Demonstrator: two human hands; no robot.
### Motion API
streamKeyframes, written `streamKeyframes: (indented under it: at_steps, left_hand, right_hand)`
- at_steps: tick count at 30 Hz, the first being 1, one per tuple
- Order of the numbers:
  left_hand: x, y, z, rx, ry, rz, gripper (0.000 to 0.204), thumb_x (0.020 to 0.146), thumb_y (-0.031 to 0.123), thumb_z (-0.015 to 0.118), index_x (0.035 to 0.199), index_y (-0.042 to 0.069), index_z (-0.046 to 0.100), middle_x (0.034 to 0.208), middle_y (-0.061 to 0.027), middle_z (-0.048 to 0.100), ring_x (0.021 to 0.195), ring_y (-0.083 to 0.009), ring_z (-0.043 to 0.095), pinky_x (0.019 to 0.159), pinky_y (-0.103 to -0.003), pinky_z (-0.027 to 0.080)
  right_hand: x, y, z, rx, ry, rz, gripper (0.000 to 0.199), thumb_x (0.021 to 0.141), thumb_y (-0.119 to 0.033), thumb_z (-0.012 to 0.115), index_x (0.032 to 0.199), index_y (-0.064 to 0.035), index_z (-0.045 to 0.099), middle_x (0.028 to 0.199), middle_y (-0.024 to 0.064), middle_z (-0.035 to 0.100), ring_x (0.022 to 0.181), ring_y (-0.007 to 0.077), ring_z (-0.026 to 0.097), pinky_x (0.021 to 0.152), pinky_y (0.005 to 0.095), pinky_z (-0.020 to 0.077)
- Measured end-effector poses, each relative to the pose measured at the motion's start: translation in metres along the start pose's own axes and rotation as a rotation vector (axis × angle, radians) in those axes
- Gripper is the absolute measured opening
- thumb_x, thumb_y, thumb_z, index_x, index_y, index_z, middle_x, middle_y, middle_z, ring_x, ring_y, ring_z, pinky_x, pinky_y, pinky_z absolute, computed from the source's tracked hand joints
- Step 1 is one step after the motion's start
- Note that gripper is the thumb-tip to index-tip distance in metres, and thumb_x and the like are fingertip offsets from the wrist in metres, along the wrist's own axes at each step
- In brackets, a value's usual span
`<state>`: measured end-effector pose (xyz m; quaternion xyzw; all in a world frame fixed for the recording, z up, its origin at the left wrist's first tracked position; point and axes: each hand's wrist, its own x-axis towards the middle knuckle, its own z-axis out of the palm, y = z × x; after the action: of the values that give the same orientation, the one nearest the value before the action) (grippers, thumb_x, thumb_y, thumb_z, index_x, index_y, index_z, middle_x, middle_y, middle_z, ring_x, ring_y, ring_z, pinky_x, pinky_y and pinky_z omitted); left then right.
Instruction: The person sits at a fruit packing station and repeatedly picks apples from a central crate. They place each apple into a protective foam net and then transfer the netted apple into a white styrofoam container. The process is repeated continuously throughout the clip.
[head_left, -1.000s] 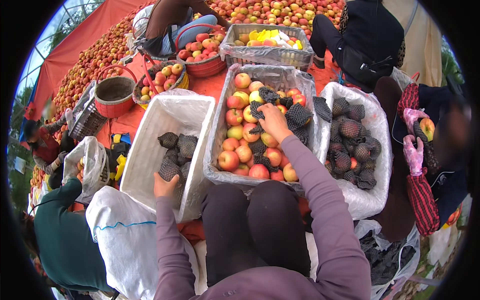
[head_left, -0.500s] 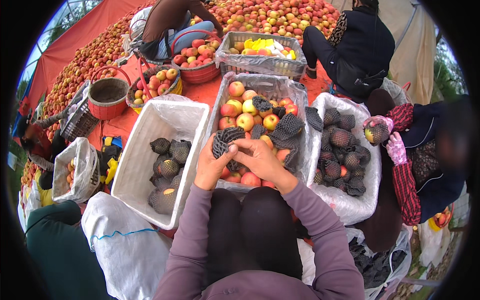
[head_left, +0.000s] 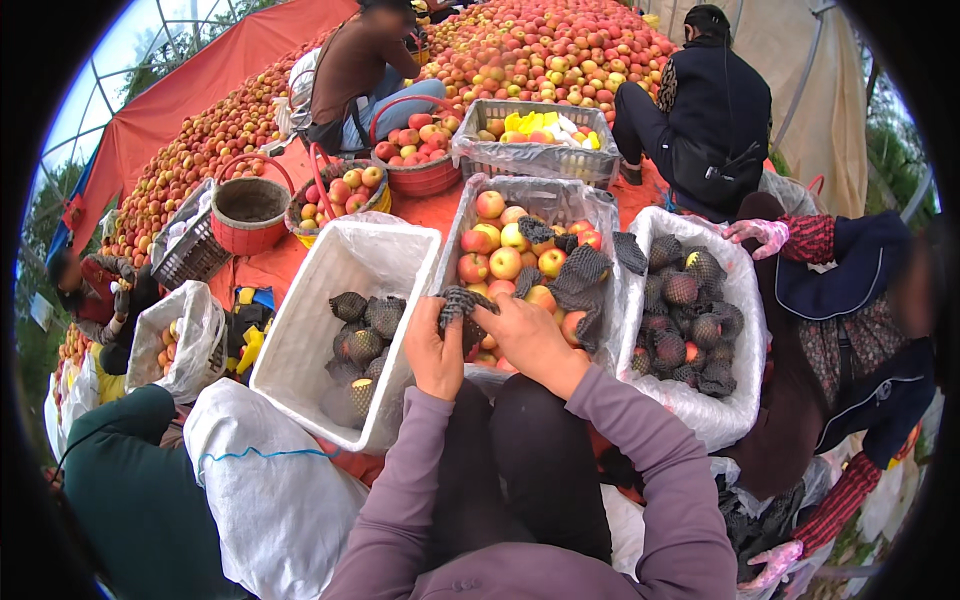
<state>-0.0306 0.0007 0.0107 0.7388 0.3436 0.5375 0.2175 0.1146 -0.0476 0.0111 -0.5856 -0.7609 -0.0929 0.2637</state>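
My left hand is closed on a dark foam net sleeve. The fingers of my right hand grip its other edge, so the net stretches between them. Whether an apple is inside, I cannot tell. Both hands are over the near end of a plastic-lined crate of bare apples, with loose dark net sleeves on top. To the left, a white lined crate has several netted apples on its right side. Another white crate, to the right, is heaped with netted apples.
Beside the right crate sits a co-worker, one pink-gloved hand at its rim, the other low by a bag of dark nets. A white sack stands left. Behind are baskets, a grey crate and an apple heap.
My hands have moved apart slightly, spreading the net sleeve. The co-worker's gloved hands no longer hold a netted apple; one is at the crate, the other lower down. My view has shifted.
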Motion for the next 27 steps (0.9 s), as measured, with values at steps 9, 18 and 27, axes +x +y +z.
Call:
streamKeyframes:
  at_steps: [9,18,27]
  left_hand:
    - [-0.006,-0.018,0.01,-0.661,0.028,-0.611,0.025,0.073,-0.008,0.053,0.097,-0.004,0.055,0.092,-0.0136,0.055,0.081,-0.0255,0.058,0.074,-0.03,0.046]
    - [-0.003,-0.019,0.004,-0.072,-0.119,-0.219,0.023,0.06,-0.005,0.058,0.076,0.001,0.043,0.081,-0.0107,0.044,0.078,-0.0243,0.047,0.07,-0.03,0.04]
    - [-0.005,0.011,0.011,-0.138,-0.149,-0.187,0.04,0.065,-0.01,0.054,0.103,-0.001,0.05,0.1,-0.0133,0.049,0.09,-0.0276,0.051,0.074,-0.033,0.043]
  right_hand:
    - [-0.004,0.001,-0.007,-0.006,-0.24,0.049,0.038,0.076,-0.004,0.053,0.113,-0.0085,0.054,0.087,0.0147,0.062,0.066,0.0299,0.061,0.055,0.0383,0.0501]
    - [0.005,0.017,0.011,1.77,-0.745,0.623,0.019,0.087,-0.018,0.054,0.1,-0.0046,0.052,0.056,-0.0011,0.051,0.042,0.0093,0.045,0.037,0.0243,0.0344]
    - [0.048,0.028,0.017,2.256,0.046,0.559,0.033,0.082,-0.001,0.057,0.112,-0.0007,0.046,0.106,0.0062,0.055,0.099,0.0156,0.053,0.089,0.0311,0.0429]
